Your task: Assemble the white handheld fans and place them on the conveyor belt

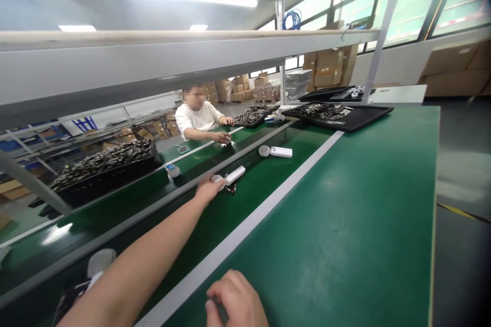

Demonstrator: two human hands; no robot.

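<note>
Your left hand (207, 190) grips 1 white device (235, 176).
Your right hand (238, 300) is loosely open near the green tabletop (345, 214).

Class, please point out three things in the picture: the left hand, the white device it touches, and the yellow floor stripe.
Left hand (207, 191): head view, back of the hand.
White device (235, 175): head view, its long part.
Yellow floor stripe (459, 211): head view, near its middle.

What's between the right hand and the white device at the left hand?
From the white device toward the right hand: small dark part, green surface, pale strip, more green. Head view.
</note>
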